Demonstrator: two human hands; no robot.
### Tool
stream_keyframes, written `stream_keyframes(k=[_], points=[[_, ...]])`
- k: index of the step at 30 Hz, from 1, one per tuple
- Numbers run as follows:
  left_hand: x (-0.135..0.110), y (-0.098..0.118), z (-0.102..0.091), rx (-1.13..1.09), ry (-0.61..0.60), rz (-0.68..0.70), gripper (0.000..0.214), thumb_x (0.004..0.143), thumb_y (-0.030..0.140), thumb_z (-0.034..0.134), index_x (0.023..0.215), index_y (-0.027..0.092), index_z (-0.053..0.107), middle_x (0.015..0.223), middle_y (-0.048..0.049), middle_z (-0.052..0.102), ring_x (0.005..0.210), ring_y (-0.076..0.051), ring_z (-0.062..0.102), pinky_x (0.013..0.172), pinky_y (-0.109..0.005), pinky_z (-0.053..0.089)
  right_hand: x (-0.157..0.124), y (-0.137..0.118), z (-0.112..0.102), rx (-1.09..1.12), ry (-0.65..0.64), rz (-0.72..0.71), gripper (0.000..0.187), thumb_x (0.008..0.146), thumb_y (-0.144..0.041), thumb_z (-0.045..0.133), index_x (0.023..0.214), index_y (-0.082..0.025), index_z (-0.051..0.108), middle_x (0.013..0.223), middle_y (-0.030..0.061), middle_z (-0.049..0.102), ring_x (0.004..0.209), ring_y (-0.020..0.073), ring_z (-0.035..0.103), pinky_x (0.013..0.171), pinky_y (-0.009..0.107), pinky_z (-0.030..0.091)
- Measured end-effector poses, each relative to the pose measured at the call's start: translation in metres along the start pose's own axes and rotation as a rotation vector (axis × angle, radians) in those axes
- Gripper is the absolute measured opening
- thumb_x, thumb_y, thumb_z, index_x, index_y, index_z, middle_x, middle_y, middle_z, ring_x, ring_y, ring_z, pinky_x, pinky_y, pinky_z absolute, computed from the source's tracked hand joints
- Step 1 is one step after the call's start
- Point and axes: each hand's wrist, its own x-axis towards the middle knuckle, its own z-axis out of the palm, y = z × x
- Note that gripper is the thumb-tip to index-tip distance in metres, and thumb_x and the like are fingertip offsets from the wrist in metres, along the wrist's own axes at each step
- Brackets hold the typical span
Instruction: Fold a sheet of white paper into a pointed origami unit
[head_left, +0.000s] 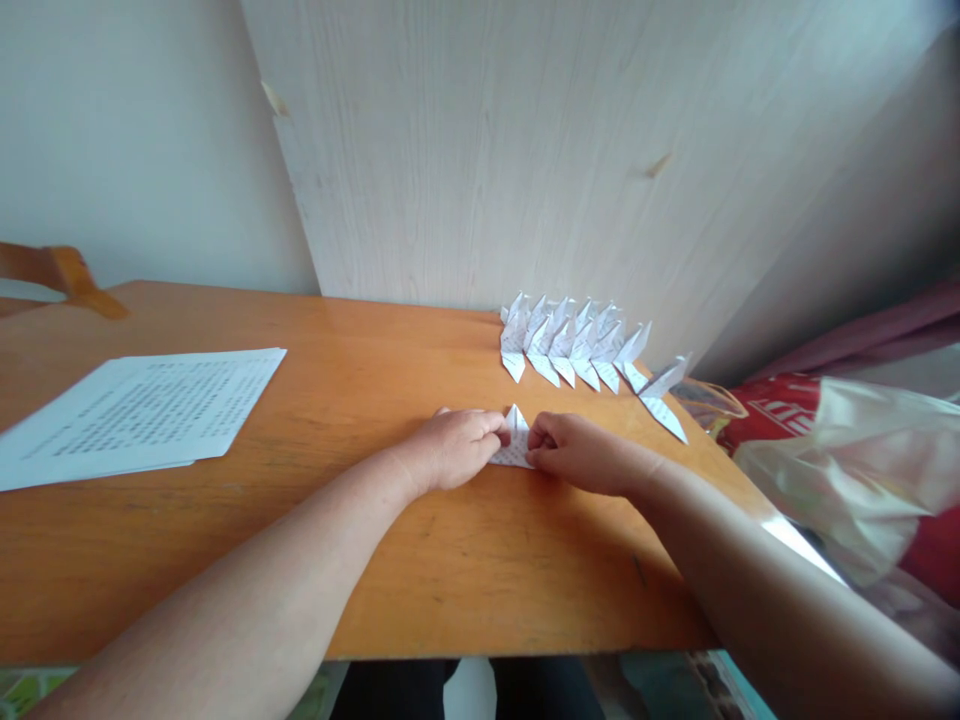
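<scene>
A small folded piece of printed paper (514, 450) lies on the table between my hands, its pointed tip facing away from me. My left hand (466, 445) is closed, with thumb and fingers pinching the paper's left side. On the right side, my right hand (574, 450) has its fingers curled in and grips the other edge. Beyond them stand several folded white paper pieces (562, 345) in close rows, with pointed ends up. One more folded piece (664, 400) sits apart from these, nearer the table's right edge.
A stack of printed sheets (150, 405) lies on the left of the wooden table (360, 590). Behind the table rises a pale wood panel (480, 150). A chair part (64, 275) shows at far left. Plastic and red bags (847, 470) crowd the right side.
</scene>
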Motion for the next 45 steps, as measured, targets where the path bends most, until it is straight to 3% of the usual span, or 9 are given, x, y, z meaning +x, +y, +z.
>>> stream_keyframes(k=[5, 15, 23, 34, 41, 45], points=[[-0.002, 0.010, 0.000, 0.058, 0.020, -0.015, 0.023, 0.091, 0.045, 0.054, 0.094, 0.025, 0.065, 0.087, 0.0008, 0.072, 0.077, -0.018, 0.065, 0.070, -0.029, 0.043, 0.000, 0.002, 0.001, -0.016, 0.008, -0.008, 0.005, 0.077, -0.016, 0.060, 0.081, -0.019, 0.062, 0.077, 0.0035, 0.068, 0.067, 0.0168, 0.056, 0.058, 0.027, 0.037], [-0.002, 0.008, 0.006, 0.104, 0.043, -0.001, 0.018, 0.090, 0.042, 0.057, 0.097, 0.027, 0.061, 0.088, 0.0017, 0.071, 0.079, -0.019, 0.065, 0.074, -0.031, 0.040, -0.003, 0.015, 0.000, 0.107, 0.019, -0.026, 0.008, 0.084, -0.023, 0.056, 0.079, -0.019, 0.060, 0.072, 0.0003, 0.063, 0.063, 0.0143, 0.052, 0.056, 0.025, 0.037], [-0.001, 0.007, 0.007, 0.101, 0.040, 0.005, 0.016, 0.091, 0.041, 0.054, 0.095, 0.027, 0.060, 0.090, 0.0022, 0.071, 0.081, -0.019, 0.065, 0.076, -0.032, 0.040, -0.009, 0.014, 0.004, -0.090, 0.083, -0.057, 0.016, 0.084, -0.033, 0.064, 0.077, -0.020, 0.056, 0.072, 0.0017, 0.065, 0.063, 0.0154, 0.053, 0.055, 0.027, 0.033], [-0.002, 0.007, 0.003, 0.086, -0.003, -0.017, 0.013, 0.091, 0.034, 0.053, 0.098, 0.028, 0.061, 0.092, 0.0024, 0.072, 0.086, -0.020, 0.065, 0.075, -0.032, 0.039, 0.003, 0.017, -0.004, -0.079, -0.075, -0.043, 0.020, 0.082, -0.036, 0.065, 0.076, -0.021, 0.054, 0.071, 0.0004, 0.063, 0.061, 0.0144, 0.052, 0.052, 0.026, 0.032], [-0.002, 0.008, 0.002, 0.099, -0.019, -0.016, 0.014, 0.091, 0.036, 0.052, 0.098, 0.028, 0.061, 0.096, 0.0019, 0.072, 0.088, -0.021, 0.066, 0.077, -0.033, 0.040, 0.004, 0.012, -0.001, -0.182, -0.044, -0.015, 0.044, 0.083, -0.064, 0.058, 0.075, -0.021, 0.054, 0.071, 0.0028, 0.064, 0.063, 0.0159, 0.053, 0.053, 0.027, 0.030], [-0.003, 0.008, 0.000, 0.079, -0.033, -0.025, 0.014, 0.090, 0.035, 0.051, 0.098, 0.028, 0.061, 0.097, 0.0026, 0.072, 0.089, -0.020, 0.066, 0.076, -0.032, 0.040, 0.010, 0.006, -0.004, -0.188, -0.126, 0.023, 0.043, 0.081, -0.063, 0.061, 0.076, -0.021, 0.055, 0.072, 0.0021, 0.063, 0.062, 0.0157, 0.053, 0.052, 0.027, 0.030]])
